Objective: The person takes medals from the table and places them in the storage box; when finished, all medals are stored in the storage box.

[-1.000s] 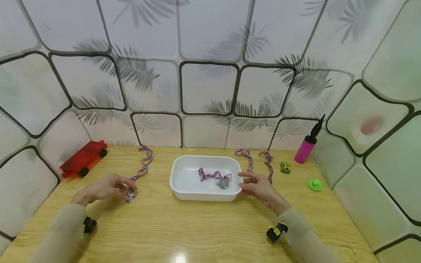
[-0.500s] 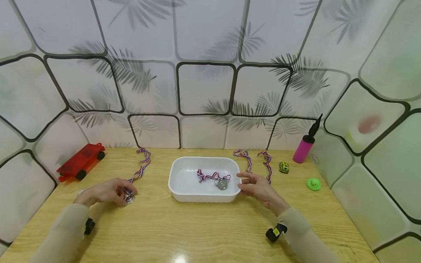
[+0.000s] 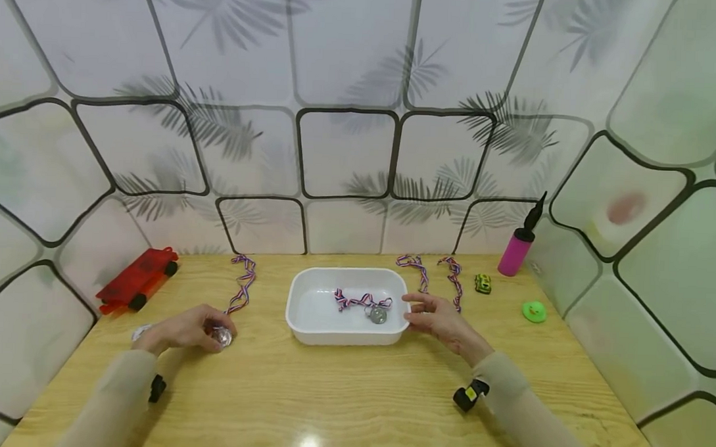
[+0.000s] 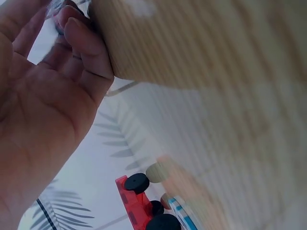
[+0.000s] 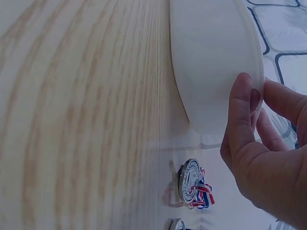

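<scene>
medal [image 3: 223, 338] over at the left of the counter [image 3: 239, 403] is pinched in the left hand [image 3: 182, 328], while the right hand [image 3: 446, 326] has hold of the white tray [image 3: 349, 338] by its right edge, second medal [image 3: 378, 315] inside

Tabletop [image 3: 328, 393] glare, dim wrist views

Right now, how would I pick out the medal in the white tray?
On the wooden table, find the white tray in the middle. Toward its right end lies a round silver medal with a striped ribbon; unlike the other medals, it is inside the tray.
</scene>
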A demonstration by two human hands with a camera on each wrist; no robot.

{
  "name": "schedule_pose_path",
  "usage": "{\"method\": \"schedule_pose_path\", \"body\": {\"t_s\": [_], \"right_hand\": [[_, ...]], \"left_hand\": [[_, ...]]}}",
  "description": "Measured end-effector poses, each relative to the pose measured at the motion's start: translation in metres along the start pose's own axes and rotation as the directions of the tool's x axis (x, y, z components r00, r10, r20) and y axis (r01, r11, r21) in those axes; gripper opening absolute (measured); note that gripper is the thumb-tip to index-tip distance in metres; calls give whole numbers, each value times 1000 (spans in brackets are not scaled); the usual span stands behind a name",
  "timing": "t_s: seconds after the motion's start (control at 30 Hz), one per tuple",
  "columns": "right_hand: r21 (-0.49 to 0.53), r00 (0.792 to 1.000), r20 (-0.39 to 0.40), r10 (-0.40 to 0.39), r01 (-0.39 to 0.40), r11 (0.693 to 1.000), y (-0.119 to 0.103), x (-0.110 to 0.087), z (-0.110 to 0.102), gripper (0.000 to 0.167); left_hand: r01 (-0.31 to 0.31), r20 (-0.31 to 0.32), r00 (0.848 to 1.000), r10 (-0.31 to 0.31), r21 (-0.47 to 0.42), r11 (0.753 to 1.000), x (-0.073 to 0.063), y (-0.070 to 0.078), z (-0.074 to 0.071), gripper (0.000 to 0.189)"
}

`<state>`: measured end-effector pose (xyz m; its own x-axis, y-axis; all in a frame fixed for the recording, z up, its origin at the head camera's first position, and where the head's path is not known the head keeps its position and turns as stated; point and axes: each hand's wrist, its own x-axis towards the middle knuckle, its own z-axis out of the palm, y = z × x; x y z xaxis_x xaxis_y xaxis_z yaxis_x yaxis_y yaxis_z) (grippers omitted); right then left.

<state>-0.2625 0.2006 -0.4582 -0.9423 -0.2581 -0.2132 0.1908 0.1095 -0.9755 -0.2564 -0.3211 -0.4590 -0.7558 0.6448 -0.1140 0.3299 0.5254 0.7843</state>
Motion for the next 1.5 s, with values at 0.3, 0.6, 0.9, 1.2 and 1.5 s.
{"method": "schedule_pose_path", "body": {"t_s": [0.3,0.6,0.9,1.2,1.5], "right_hand": [[-27,1000,6,5,-5,1000,0,-2,1,49],[-16,1000,9,1,-1,1000,-4,-1,0,50],[-14,1000,11,4,-3,1000,-1,-2,1,50],[-1,1000,20,3,-3,1000,0,-4,2,50],[-16,1000,7,11,-11,1000,-1,-5,2,49]], "left_hand": [[-19,-47,999,18,-26,999,1,-4,1,23],[82,-186,976,-111,-159,984,6,13,-10,33],[32,-374,923,-84,-142,989,15,25,-16,49],[-55,-450,893,-13,-137,989,27,42,-24,50],[-10,-501,865,-45,-107,994,35,66,-36,48]]}}
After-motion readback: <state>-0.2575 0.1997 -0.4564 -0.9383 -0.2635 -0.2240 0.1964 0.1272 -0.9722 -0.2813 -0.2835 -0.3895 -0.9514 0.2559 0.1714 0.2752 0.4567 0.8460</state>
